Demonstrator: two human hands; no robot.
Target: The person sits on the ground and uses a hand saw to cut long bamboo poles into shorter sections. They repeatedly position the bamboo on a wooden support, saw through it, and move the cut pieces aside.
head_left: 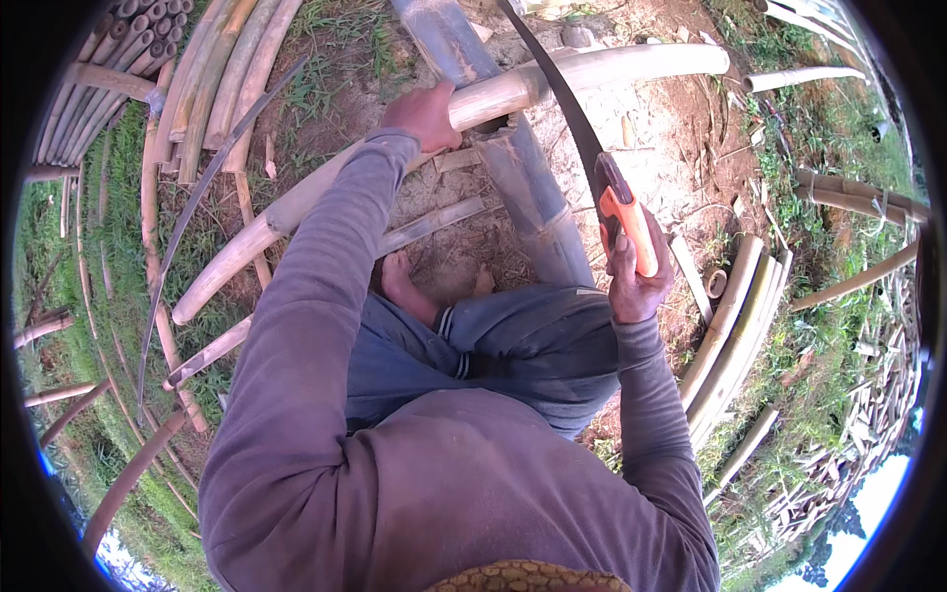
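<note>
My left hand (pixel 424 116) is closed around a pale bamboo pole (pixel 631 67) that slants across the picture from lower left to upper right. The pole rests over a thick grey bamboo culm (pixel 523 187) lying on the ground, with a dark opening in its top beside the crossing. My right hand (pixel 641 276) grips the orange handle of a handsaw (pixel 631 229). Its long dark curved blade reaches up and away, passing over the pole to the right of my left hand. Whether the teeth touch the bamboo I cannot tell.
My bare foot (pixel 406 286) is close to the culm, beside a split bamboo strip (pixel 434 225). Cut bamboo lengths (pixel 725 340) lie at the right. Stacked poles (pixel 232 74) fill the far left, and a long thin dark strip (pixel 202 187) curves down the left side.
</note>
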